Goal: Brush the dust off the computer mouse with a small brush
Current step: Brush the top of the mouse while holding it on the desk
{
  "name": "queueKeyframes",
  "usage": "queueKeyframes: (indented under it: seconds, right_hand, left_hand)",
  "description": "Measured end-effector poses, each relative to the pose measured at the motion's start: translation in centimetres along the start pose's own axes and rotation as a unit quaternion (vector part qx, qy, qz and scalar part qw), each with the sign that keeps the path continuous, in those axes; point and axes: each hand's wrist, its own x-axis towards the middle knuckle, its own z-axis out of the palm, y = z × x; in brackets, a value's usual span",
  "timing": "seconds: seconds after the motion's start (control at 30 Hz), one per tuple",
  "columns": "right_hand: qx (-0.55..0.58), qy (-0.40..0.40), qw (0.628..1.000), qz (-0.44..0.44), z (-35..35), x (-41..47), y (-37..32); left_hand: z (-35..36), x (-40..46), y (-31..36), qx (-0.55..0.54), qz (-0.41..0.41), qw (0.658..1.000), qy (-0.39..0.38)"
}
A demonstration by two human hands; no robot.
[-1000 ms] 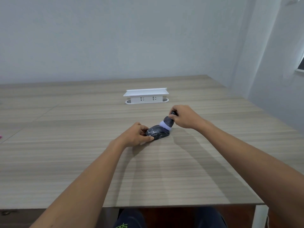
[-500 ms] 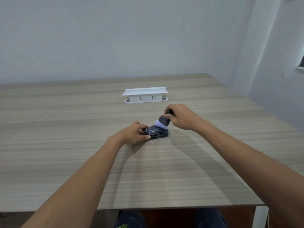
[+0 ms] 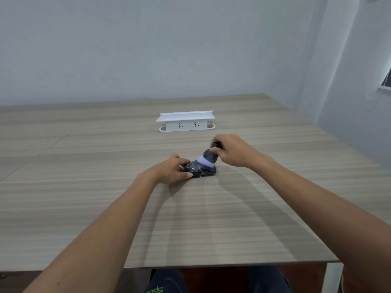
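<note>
Mouse (image 3: 201, 170), dark, glossy, sits flat on the wooden surface (image 3: 211, 218), mid-frame, between the two hands. Only one view, head camera, looking forward and down.

Left hand (image 3: 169, 171): fingers (image 3: 183, 162) and thumb clamped on the mouse's left end, thumb tip at the near edge, other fingers curled over the far side. Palm is down, wrist low on the surface. Mouse body sticks out to the right of these fingers.

Right hand (image 3: 233, 150): fingers (image 3: 220, 154) wrapped together around the dark handle of the brush (image 3: 208, 158), closed tight on it. A bit of the handle end pokes out above the fingers. Brush is tilted, head pointing down and left from the fingers; dark upper bristles, pale lilac tips. Tips are touching the top of the mouse, on the right half, just beside the left-hand fingers but apart from them.

Beyond the right-hand fingers, well apart, is a white power strip box (image 3: 186, 122) with two sockets facing the camera, standing on the surface. Pale wall (image 3: 169, 49) is behind it. Both forearms are bare and reach in from the bottom corners. Below the near edge of the surface a dark garment with green lettering (image 3: 155, 290) shows. A white leg (image 3: 331, 278) of the surface is at lower right.
</note>
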Motion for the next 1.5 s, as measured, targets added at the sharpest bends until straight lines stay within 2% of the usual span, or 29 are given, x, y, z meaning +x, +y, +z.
queueKeyframes:
  seconds: [0.13, 0.3, 0.5, 0.7, 0.93, 1.1, 1.2, 1.37, 1.5]
  right_hand:
    - [-0.038, -0.029, 0.998, 0.027, -0.2, 0.0, 0.8]
    - [0.012, 0.001, 1.000, -0.026, -0.1, 0.2, -0.5]
    - [-0.070, -0.043, 0.997, -0.008, -0.2, 0.5, -0.3]
    - [0.000, -0.018, 0.999, -0.031, -0.1, 0.5, -0.9]
    - [-0.107, -0.078, 0.990, 0.044, -0.7, 0.5, -0.4]
    - [0.001, -0.013, 1.000, 0.018, -0.1, 0.4, -1.4]
    - [-0.002, -0.025, 0.999, 0.030, -0.3, 0.1, -1.0]
    - [-0.074, -0.069, 0.992, 0.074, -1.3, 0.0, -0.1]
    - [0.009, -0.030, 0.999, 0.042, -0.8, -0.1, -1.3]
  left_hand:
    - [-0.1, 0.0, 0.2, -0.002, -0.001, 1.000, -0.002]
    - [0.0, -0.1, 0.2, 0.004, -0.002, 1.000, 0.000]
    - [0.0, -0.3, 0.4, 0.002, -0.001, 1.000, -0.001]
    - [-0.1, -0.4, 0.4, 0.004, -0.001, 1.000, -0.001]
    - [0.0, -0.5, 0.6, -0.002, -0.003, 1.000, -0.003]
    - [-0.1, -0.4, 0.5, 0.004, -0.002, 1.000, -0.005]
    - [-0.1, -0.4, 0.6, 0.004, -0.006, 1.000, -0.001]
    - [0.0, -0.5, 0.7, 0.008, -0.003, 1.000, 0.003]
    - [0.1, -0.6, 0.8, 0.018, -0.007, 1.000, 0.007]
